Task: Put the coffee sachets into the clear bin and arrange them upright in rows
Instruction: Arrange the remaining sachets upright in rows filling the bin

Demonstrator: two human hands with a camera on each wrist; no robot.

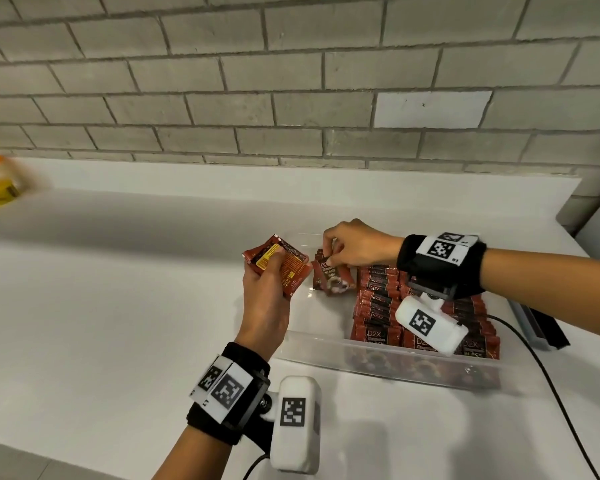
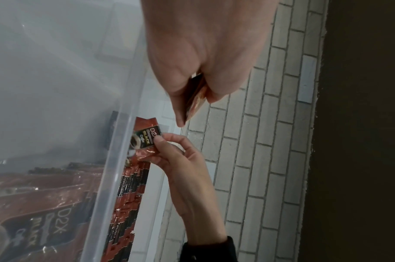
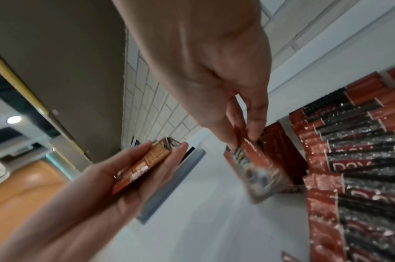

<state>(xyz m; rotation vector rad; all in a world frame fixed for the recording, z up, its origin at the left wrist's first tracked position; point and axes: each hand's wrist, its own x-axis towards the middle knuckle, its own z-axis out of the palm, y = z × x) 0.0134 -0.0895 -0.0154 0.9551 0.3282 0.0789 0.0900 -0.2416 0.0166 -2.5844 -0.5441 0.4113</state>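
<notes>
Head view alone takes in the whole scene: the right hand (image 1: 355, 244) pinches one coffee sachet (image 1: 329, 277) by its top edge, upright inside the clear bin (image 1: 326, 348), beside the standing rows of sachets (image 1: 378, 299). Only the right wrist view shows the left hand (image 1: 265, 289), fingers curled round a small stack of sachets (image 1: 278, 268) above the white table (image 1: 118, 306). A black cable (image 1: 541, 368) trails right of the bin.

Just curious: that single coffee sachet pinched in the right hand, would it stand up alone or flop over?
Probably flop. The sachet looks thin and flat and hangs tilted from the right hand, so likely light and bendy. The rows in the bin stand packed against each other, which suggests they need support.
</notes>
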